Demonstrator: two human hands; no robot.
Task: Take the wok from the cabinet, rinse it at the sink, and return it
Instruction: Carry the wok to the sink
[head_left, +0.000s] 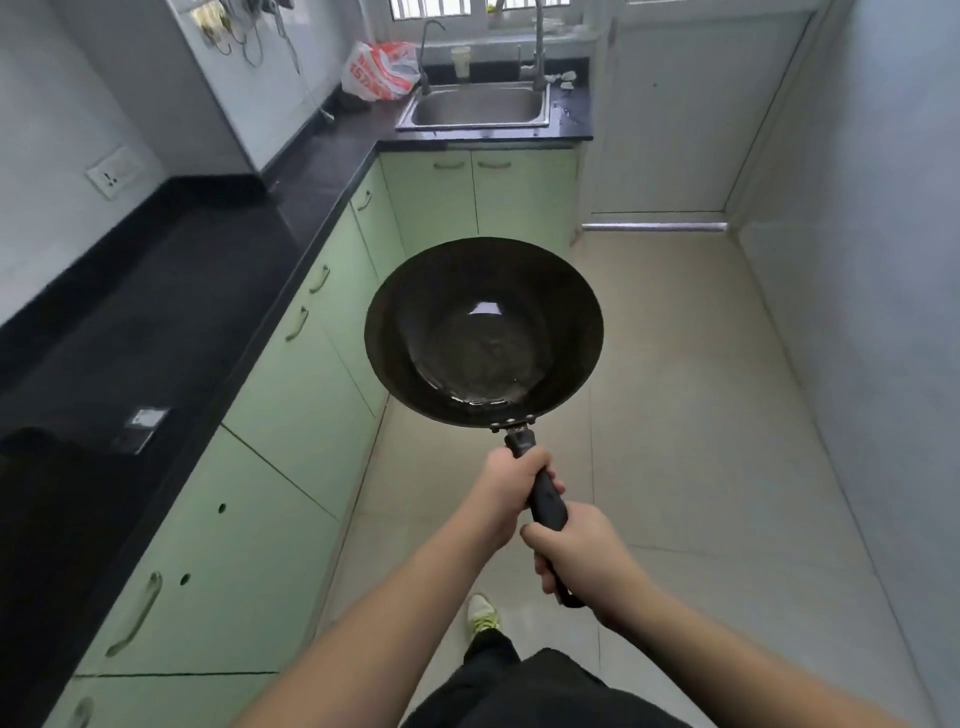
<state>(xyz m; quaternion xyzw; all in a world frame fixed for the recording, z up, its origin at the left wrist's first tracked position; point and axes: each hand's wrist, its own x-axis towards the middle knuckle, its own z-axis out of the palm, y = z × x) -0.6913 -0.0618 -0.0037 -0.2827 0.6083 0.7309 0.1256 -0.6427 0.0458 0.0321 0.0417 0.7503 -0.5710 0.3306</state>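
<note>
A black wok (483, 332) hangs in the air over the floor, bowl up, its inside shiny near the bottom. Both hands grip its long black handle (546, 499). My left hand (506, 491) is curled round the handle close to the bowl. My right hand (582, 561) holds the handle's end. The steel sink (480, 105) with its tall faucet (539, 47) lies far ahead at the back of the kitchen. Pale green cabinets (291, 395) run under the counter on the left, all doors shut.
A black countertop (156, 322) runs along the left and turns to the sink. A red and white plastic bag (382, 70) and a cup (460, 61) sit beside the sink. Tiled floor (675, 415) stretches ahead, with a white wall to the right.
</note>
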